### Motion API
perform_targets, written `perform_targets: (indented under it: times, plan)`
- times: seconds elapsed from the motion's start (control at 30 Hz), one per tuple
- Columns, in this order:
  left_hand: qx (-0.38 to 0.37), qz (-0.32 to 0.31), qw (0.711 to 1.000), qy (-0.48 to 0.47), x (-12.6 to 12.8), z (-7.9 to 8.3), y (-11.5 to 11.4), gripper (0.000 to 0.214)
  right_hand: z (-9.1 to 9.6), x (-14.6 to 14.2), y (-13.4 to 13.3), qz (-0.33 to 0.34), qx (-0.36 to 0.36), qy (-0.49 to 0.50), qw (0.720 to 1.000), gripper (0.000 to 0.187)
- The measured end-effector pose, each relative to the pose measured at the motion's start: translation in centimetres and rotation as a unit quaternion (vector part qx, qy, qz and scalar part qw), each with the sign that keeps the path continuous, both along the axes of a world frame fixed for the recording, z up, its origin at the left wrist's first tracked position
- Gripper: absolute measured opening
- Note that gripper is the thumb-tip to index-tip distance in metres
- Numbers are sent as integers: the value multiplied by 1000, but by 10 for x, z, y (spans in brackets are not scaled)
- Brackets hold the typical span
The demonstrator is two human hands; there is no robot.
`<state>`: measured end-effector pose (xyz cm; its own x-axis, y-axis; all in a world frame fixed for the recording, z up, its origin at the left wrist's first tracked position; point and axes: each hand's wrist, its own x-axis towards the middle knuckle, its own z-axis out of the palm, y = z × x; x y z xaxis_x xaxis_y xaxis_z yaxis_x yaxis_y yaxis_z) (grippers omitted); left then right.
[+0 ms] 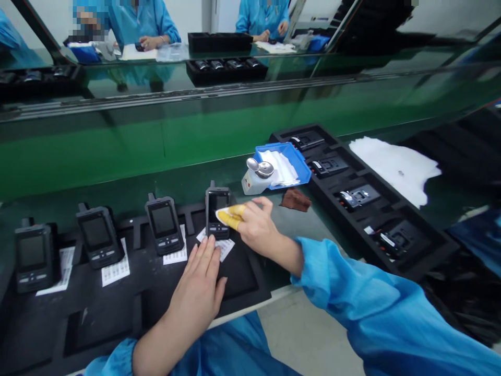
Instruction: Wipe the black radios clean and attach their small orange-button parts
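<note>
Black handheld device, dark screen upward, antenna at far end, partly over printed sheet, on black tray

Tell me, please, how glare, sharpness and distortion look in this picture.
In the head view, the metal lid shows bright glints; the left hand and the handset above it look fairly clear; the right sleeve looks stretched toward the corner; pixelation hides part of the upper left.

Handset screen partly hidden; labels illegible
</note>
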<state>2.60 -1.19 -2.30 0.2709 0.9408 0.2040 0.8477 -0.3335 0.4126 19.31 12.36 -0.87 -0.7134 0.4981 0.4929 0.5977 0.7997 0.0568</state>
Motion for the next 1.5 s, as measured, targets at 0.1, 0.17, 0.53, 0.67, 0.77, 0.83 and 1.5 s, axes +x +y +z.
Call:
perform_targets:
  times: [0.1,0.17,0.53,0.67,0.77,0.83,1.5]
  plan:
    - [12,-4,1000,-4,0,0,0,47,3,2,-6,38,10,-10,999,31]
    - [17,-5,1000,0,0,1,1,47,10,-4,4,28,34,-5,999,30]
    - [1,-16,999,32,2,4,3,46,11,-18,-9,63,9,-38,997,24]
    - [11,-8,999,32,3,5,1,46,15,-11,-24,80,-32,-54,995,25]
    - [37,-2,998,47,-4,11,-6,44,29,-19,-21,82,-51,-24,995,27]
    - [59,12,996,61,-13,15,-14,42,37,-32,-14,65,-34,-3,997,29]
    - [68,113,984,120,-51,6,-38,45,25,-116,-10,188,81,-53,977,21]
